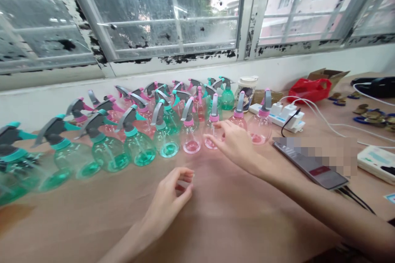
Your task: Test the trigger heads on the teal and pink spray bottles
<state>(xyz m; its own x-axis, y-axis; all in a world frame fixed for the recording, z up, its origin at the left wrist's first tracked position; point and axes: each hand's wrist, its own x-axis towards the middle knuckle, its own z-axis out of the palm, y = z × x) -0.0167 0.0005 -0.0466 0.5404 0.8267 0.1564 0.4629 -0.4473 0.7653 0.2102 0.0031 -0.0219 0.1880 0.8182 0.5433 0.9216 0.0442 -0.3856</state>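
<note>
Above the tabletop (pixel 129 213), my left hand (pixel 169 195) hovers with curled fingers, its thumb apart from them and nothing held. My right hand (pixel 236 146) reaches forward, thumb and fingers apart, in front of a clear pink spray bottle (pixel 211 143) with a grey trigger head. Whether its fingertips touch that bottle I cannot tell. Another pink spray bottle (pixel 191 139) stands just left of it, and a third pink bottle (pixel 239 121) is partly behind my right hand. Further left, the front row continues with several green spray bottles (pixel 140 152), all upright.
More spray bottles crowd behind the front row, below the window. On the right are a white power strip (pixel 286 119) with cables, a phone (pixel 308 164), a red plastic bag (pixel 310 89) and a white box (pixel 376 162). A paper cup (pixel 249 86) stands at the back.
</note>
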